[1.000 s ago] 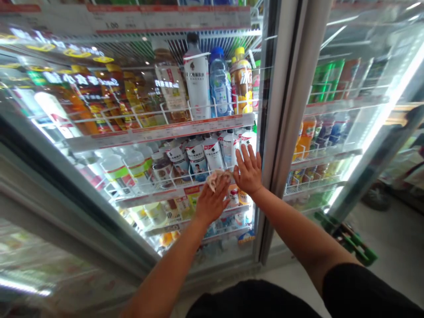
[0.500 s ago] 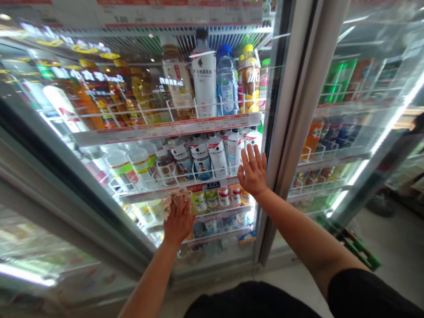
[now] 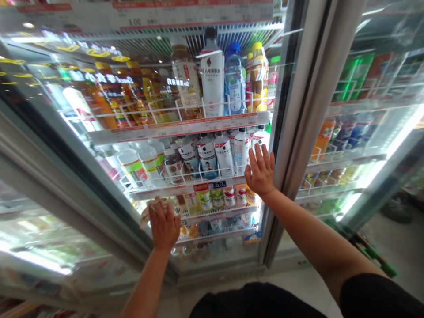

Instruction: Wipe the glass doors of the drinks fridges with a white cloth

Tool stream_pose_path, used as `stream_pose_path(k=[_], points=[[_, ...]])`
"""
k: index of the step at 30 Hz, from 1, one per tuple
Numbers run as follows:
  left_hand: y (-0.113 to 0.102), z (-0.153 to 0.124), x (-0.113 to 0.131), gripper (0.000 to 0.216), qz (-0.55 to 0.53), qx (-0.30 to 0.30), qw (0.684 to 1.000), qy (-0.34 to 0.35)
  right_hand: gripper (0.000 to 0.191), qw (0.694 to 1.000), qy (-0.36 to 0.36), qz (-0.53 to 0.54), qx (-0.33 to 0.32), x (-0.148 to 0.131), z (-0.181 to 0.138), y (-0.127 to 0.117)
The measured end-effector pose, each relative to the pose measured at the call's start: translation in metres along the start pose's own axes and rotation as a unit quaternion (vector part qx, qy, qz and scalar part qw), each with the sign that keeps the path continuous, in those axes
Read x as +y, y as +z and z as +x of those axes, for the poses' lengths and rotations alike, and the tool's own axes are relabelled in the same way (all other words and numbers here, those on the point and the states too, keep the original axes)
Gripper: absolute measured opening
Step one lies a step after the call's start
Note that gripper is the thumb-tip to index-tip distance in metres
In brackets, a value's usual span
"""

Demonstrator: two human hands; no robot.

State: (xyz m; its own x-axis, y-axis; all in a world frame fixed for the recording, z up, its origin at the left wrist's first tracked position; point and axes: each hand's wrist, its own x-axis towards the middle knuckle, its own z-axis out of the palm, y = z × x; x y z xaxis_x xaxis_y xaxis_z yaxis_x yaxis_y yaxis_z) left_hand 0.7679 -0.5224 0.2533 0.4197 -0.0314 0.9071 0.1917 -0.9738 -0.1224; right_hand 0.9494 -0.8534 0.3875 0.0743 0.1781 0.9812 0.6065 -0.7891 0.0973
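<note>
My left hand (image 3: 165, 229) presses a crumpled beige cloth (image 3: 148, 214) to the glass door (image 3: 228, 258) of a drinks fridge, low on the left side. Its fingers lie over the cloth, and part of the cloth shows past them. Farther right and higher, my right hand (image 3: 260, 172) rests flat on the same glass with spread fingers, holding nothing. It is close to the door's right-hand frame (image 3: 291, 110). Behind the glass, white-labelled bottles (image 3: 224, 152) stand on the shelf beside my right hand.
An upper shelf holds large bottles (image 3: 212, 81), and small bottles (image 3: 229, 197) line a lower one. Another fridge door (image 3: 351, 132) is to the right, with a green object (image 3: 374, 254) on the floor by it. Reflections cross the glass at upper left.
My left hand has slid the cloth left and slightly down across the glass. My right hand keeps its place on the door, while the whole view has shifted a little.
</note>
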Motion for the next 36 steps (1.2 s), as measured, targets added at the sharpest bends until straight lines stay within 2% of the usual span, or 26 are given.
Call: stream_pose_path(k=[2, 5, 7, 8, 10, 12, 14, 15, 17, 20, 22, 24, 28, 30, 32, 34, 36], points=[[-0.009, 0.022, -0.012, 0.07, -0.015, 0.006, 1.0, -0.026, 0.073, 1.0, -0.001, 0.001, 0.001, 0.001, -0.001, 0.001], [-0.029, 0.08, -0.024, 0.069, -0.014, 0.048, 0.998, -0.048, 0.073, 1.0, -0.005, 0.006, 0.013, 0.001, -0.001, 0.001], [-0.034, 0.104, -0.015, 0.068, -0.015, 0.062, 0.997, -0.045, 0.073, 1.0, -0.006, 0.011, 0.018, 0.0, 0.0, 0.0], [-0.033, 0.106, -0.005, 0.068, -0.019, 0.065, 0.997, -0.03, 0.073, 1.0, -0.006, 0.016, 0.02, 0.0, 0.0, 0.0], [-0.025, 0.093, 0.023, 0.068, -0.032, 0.056, 0.998, 0.027, 0.073, 0.999, -0.008, 0.021, 0.023, -0.001, 0.001, -0.001], [-0.013, 0.068, 0.05, 0.067, -0.043, 0.017, 0.993, 0.107, 0.074, 0.999, -0.012, 0.016, 0.028, -0.001, 0.001, -0.001], [-0.005, 0.051, 0.061, 0.059, -0.048, -0.015, 0.986, 0.159, 0.074, 0.999, -0.018, 0.005, 0.035, -0.001, 0.002, -0.001], [-0.003, 0.05, 0.059, 0.055, -0.048, -0.02, 0.985, 0.163, 0.073, 0.999, -0.02, 0.001, 0.037, -0.001, 0.002, -0.001], [-0.005, 0.063, 0.043, 0.052, -0.044, -0.005, 0.991, 0.123, 0.071, 0.999, -0.019, -0.007, 0.034, -0.001, 0.001, -0.001], [-0.012, 0.091, 0.012, 0.061, -0.034, 0.019, 0.999, 0.035, 0.066, 1.0, -0.002, -0.014, 0.005, -0.001, 0.0, 0.0], [-0.013, 0.091, 0.004, 0.066, -0.03, 0.019, 0.999, 0.01, 0.063, 1.0, 0.01, -0.013, -0.015, -0.001, -0.001, 0.001], [-0.01, 0.067, 0.01, 0.064, -0.035, 0.013, 0.999, 0.018, 0.062, 0.999, 0.017, -0.01, -0.028, -0.001, -0.001, 0.001], [-0.003, -0.002, 0.028, 0.047, -0.059, -0.019, 0.995, 0.075, 0.061, 1.0, 0.011, -0.011, -0.023, 0.0, -0.002, 0.001], [-0.002, -0.011, 0.022, 0.045, -0.062, -0.03, 0.994, 0.081, 0.062, 1.0, 0.005, -0.01, -0.015, 0.0, -0.002, 0.001], [-0.002, 0.004, 0.007, 0.049, -0.061, -0.025, 0.996, 0.063, 0.063, 1.0, -0.001, -0.007, -0.001, 0.0, -0.001, 0.0], [-0.005, 0.03, -0.006, 0.056, -0.055, -0.012, 0.998, 0.036, 0.067, 1.0, -0.01, -0.004, 0.023, 0.0, 0.0, 0.0], [-0.008, 0.052, -0.008, 0.062, -0.048, 0.001, 0.999, 0.016, 0.071, 0.999, -0.019, 0.001, 0.041, -0.001, 0.001, -0.001]])
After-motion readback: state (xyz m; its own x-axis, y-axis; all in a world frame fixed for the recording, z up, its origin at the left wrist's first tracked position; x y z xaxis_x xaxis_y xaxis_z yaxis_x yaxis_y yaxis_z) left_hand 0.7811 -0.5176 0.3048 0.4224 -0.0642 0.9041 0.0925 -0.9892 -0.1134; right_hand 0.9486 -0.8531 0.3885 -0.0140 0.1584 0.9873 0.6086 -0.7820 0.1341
